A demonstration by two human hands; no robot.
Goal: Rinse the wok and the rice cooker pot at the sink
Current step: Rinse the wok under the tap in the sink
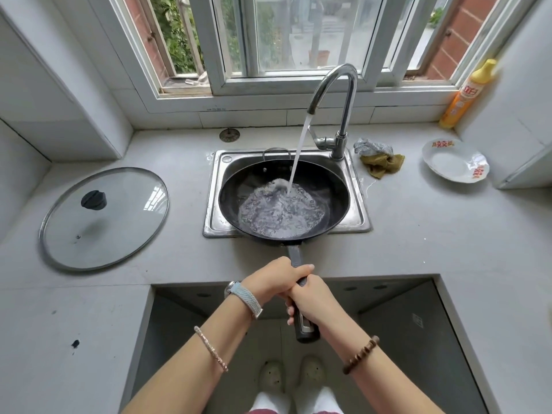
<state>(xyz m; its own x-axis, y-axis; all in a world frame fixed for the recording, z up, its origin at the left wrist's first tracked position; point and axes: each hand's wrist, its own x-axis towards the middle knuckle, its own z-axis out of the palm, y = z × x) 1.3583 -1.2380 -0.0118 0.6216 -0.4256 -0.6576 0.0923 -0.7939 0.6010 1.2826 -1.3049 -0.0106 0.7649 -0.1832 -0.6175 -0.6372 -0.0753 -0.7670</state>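
Left hand (273, 280): wrapped around the wok's handle (300, 289), nearer the pan, watch on the wrist.
Right hand (310, 300): clenched on the same handle just behind the left hand, touching it, beaded bracelet on the wrist.
Arms: both reach forward from below and meet at the handle.
Wok (331, 186): ahead of the hands, sitting in the sink (360, 222), handle sticking back over the counter edge.
Tap (337, 94): beyond the wok, running; the stream lands inside the pan.
Glass lid (104, 218): flat on the counter, far left of the hands.
Cloths (378, 158): right of the sink, by the tap base.
Plate (455, 161): further right.
Yellow bottle (467, 94): on the sill, far right.
Wok's look: black, dark rim, churning bubbly water pooled in the bottom.
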